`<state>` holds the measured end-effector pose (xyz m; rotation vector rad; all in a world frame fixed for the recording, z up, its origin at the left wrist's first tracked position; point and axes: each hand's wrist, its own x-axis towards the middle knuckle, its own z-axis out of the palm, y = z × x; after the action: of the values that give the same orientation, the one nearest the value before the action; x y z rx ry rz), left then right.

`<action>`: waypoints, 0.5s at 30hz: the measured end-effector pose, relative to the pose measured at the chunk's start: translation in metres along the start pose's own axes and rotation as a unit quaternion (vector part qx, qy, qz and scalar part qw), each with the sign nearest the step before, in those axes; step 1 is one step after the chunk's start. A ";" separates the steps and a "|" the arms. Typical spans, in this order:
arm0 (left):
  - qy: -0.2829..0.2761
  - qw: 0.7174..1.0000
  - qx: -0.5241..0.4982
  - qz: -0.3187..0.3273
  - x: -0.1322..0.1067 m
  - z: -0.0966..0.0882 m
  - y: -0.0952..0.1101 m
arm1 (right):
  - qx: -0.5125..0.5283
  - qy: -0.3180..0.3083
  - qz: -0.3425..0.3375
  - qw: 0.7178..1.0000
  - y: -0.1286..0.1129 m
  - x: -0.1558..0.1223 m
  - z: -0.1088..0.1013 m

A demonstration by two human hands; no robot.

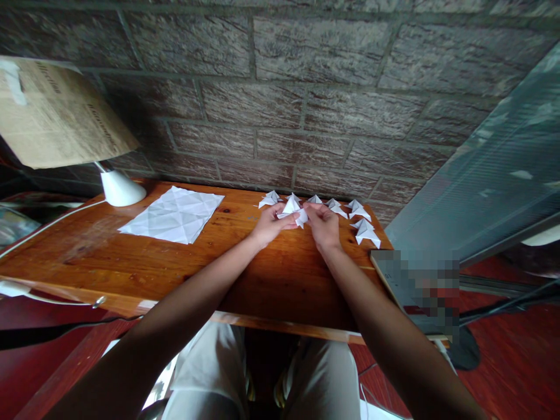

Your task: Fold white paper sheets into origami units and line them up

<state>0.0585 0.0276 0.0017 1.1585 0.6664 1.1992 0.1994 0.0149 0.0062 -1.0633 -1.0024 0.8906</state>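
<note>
Both of my hands meet over the far middle of a wooden table [131,256]. My left hand [268,224] and my right hand [322,224] pinch the same small folded white paper piece [294,211] between their fingers, holding it just above the tabletop. Several finished folded white paper shapes [361,224] lie in a row behind and to the right of my hands, along the table's far edge. A creased square sheet of white paper [174,214] lies flat to the left.
A white lamp base [120,188] with a cardboard shade [56,114] stands at the far left, its cable running off the table. A brick wall [306,87] backs the table. A flat board [406,280] lies at the right edge. Red floor lies below.
</note>
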 end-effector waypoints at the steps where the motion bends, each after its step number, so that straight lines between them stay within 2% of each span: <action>1: 0.003 1.000 0.006 0.002 0.000 0.000 0.000 | -0.002 0.000 -0.001 1.000 0.000 0.000 0.000; 11: 0.042 0.999 0.010 0.000 0.002 0.003 -0.002 | 0.014 -0.025 0.005 1.000 0.003 -0.001 0.004; 15: 0.046 0.999 0.014 -0.005 0.002 0.002 -0.001 | -0.013 -0.034 0.000 0.999 0.002 -0.001 0.003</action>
<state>0.0610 0.0286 0.0021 1.1278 0.7598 1.2448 0.1959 0.0150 0.0045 -1.0608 -1.0722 0.9212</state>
